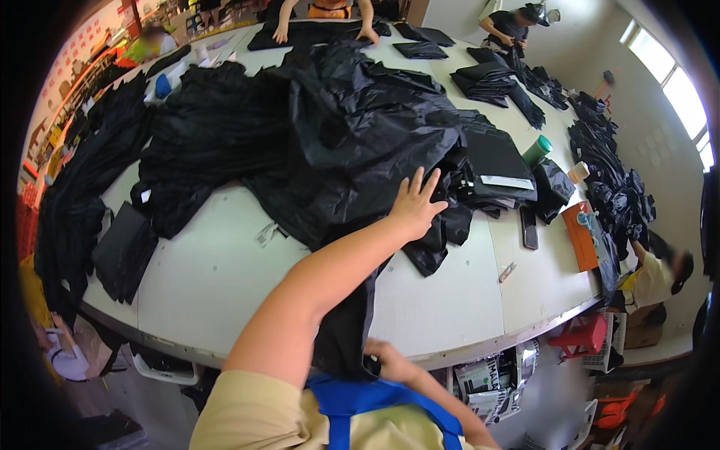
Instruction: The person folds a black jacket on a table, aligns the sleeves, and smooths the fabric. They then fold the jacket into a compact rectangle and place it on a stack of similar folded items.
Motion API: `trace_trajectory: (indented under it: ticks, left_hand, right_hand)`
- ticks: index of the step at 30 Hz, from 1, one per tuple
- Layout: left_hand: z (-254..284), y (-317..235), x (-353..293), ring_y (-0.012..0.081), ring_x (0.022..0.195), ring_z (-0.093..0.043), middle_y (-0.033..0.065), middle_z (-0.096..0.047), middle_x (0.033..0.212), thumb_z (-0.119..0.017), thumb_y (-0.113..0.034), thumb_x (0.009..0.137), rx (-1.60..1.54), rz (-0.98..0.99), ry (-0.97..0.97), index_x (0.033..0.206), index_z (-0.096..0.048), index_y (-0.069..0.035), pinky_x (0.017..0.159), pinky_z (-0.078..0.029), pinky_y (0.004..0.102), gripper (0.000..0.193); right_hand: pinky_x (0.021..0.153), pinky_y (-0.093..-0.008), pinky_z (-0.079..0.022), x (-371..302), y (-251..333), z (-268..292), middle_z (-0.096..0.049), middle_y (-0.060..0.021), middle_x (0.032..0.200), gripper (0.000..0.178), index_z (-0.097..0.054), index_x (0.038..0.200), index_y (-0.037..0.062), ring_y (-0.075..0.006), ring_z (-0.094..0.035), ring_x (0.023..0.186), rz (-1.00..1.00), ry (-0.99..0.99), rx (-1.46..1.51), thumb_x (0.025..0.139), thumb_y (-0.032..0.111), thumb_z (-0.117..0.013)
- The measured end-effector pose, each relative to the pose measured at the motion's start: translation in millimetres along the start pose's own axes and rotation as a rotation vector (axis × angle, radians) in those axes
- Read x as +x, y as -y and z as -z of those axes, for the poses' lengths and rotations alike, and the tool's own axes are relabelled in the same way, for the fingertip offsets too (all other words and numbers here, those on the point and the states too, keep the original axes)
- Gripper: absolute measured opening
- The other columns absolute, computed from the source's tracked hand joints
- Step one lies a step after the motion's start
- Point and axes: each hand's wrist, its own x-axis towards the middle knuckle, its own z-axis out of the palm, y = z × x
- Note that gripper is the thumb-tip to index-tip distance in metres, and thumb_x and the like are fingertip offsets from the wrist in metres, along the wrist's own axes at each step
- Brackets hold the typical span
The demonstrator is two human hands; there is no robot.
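My left arm reaches across the table, and my left hand [418,206] rests with spread fingers on the near right side of a big heap of shiny black plastic [352,127]. Close to the front edge, my right hand [390,360] is closed on the edge of a length of black cloth [343,330] that runs from the heap toward my body. Its fingertips are partly hidden by the cloth. Just right of my left hand lies a stack of flat folded black garments [495,161] with a white label. More loose black garments [217,127] spread to the left.
A green-capped bottle [537,151], phone [529,228], small cutter [508,271] and orange box [580,236] lie on the right. A folded black bundle [126,251] is at the left. Other people stand around the table; one person's hands [367,34] touch black cloth opposite.
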Motion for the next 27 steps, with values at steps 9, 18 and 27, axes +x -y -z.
trace_trajectory:
  ticks: [9,18,27]
  left_hand:
    - [-28.3,95.3,141.4,0.0301,0.099,-0.062,0.0097,-0.065,0.101,-0.052,-0.015,0.087,0.306,0.303,-0.005,0.100,-0.069,-0.008,0.090,-0.044,0.0487,0.022]
    - [262.0,322.1,-158.0,0.0167,0.094,-0.063,0.0080,-0.066,0.113,-0.058,-0.008,0.090,-0.520,0.442,-1.210,0.130,-0.054,-0.008,0.083,-0.049,0.0285,0.040]
    - [25.5,0.7,-469.7,0.0171,0.090,-0.062,0.0069,-0.066,0.109,-0.057,-0.028,0.095,-1.773,1.056,0.383,0.120,-0.064,-0.005,0.083,-0.051,0.0296,0.035]
  right_hand:
    - [0.099,-0.0364,-0.041,-45.1,-11.0,12.9,-0.058,-0.0184,0.121,0.040,-0.061,0.118,0.0039,-0.0316,-0.056,0.114,-0.290,-0.260,0.490,0.078,0.006,-0.067]
    - [0.100,-0.0375,-0.041,-6.9,44.7,78.2,-0.060,-0.0161,0.122,0.041,-0.062,0.120,0.0059,-0.0308,-0.055,0.116,-0.142,-0.131,0.252,0.080,0.003,-0.066]
    - [0.101,-0.0404,-0.042,34.3,18.6,-6.0,-0.058,-0.0139,0.126,0.038,-0.059,0.123,0.0046,-0.0294,-0.054,0.117,0.004,-0.065,0.095,0.086,0.001,-0.062]
